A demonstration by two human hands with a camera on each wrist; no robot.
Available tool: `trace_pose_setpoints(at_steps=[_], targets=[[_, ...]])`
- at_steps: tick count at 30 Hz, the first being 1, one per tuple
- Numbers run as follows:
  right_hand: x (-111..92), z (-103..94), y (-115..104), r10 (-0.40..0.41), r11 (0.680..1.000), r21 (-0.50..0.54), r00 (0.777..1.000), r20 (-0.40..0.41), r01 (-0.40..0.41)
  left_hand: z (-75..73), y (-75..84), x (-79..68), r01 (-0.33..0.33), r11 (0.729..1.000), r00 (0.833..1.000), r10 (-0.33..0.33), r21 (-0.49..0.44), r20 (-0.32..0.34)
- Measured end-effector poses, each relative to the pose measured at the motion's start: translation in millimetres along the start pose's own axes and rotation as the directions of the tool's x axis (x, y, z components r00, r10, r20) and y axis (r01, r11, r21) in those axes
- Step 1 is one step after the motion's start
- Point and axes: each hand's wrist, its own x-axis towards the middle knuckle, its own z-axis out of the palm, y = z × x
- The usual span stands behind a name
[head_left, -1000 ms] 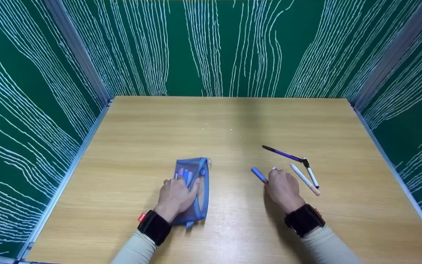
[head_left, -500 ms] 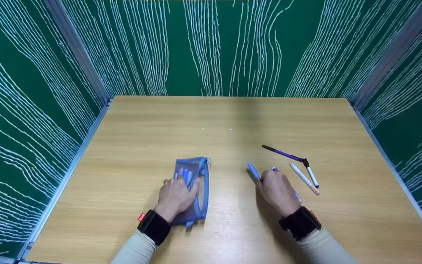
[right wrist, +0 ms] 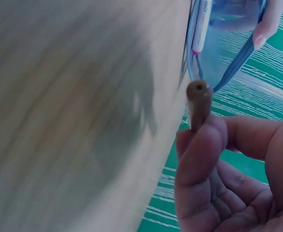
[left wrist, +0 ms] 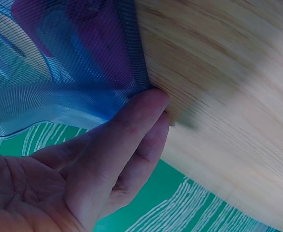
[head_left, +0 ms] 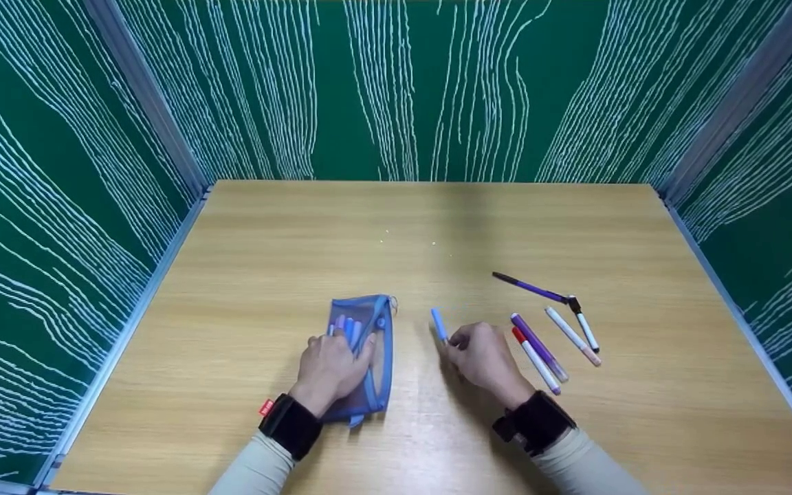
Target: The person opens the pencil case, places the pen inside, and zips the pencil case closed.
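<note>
A blue mesh pencil pouch (head_left: pixel 379 361) lies left of centre on the table, with several markers (head_left: pixel 349 326) showing inside it. My left hand (head_left: pixel 331 368) holds the pouch across its sides, thumb by the zipper edge. In the left wrist view, two fingertips (left wrist: pixel 153 99) meet the mesh edge. To the pouch's right, my right hand (head_left: pixel 485 354) pinches a marker with a light blue end (head_left: pixel 438 324), pointing away from me. The right wrist view shows the marker's brownish near end (right wrist: pixel 199 101) above thumb and finger, the pouch behind it.
Right of my right hand lie a purple marker (head_left: pixel 540 348) and a white marker with a red cap (head_left: pixel 537 362). Beyond them are a white marker with a pinkish end (head_left: pixel 573 335), a dark purple pen (head_left: pixel 532 287) and a short black-capped marker (head_left: pixel 584 326). Green walls (head_left: pixel 334 89) enclose the table.
My right hand has moved left towards the pouch with the blue-ended marker, uncovering the purple and the red-capped markers. My left hand and the pouch have stayed in place.
</note>
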Motion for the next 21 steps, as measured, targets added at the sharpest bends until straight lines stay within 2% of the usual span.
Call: trace_pose_setpoints(at_steps=[6, 21], targets=[[1, 6.9, -7, 0.069, 0.986, 0.145, 0.993, 0.094, -0.082, 0.2, 0.4, -0.1, 0.009, 1.000, 1.000, -0.009, 0.004, -0.003], [0, 37.2, -31, 0.057, 0.972, 0.216, 0.981, 0.185, -0.097, 1.0, 0.0, 0.3, 0.010, 1.000, 1.000, -0.010, 0.018, -0.002]])
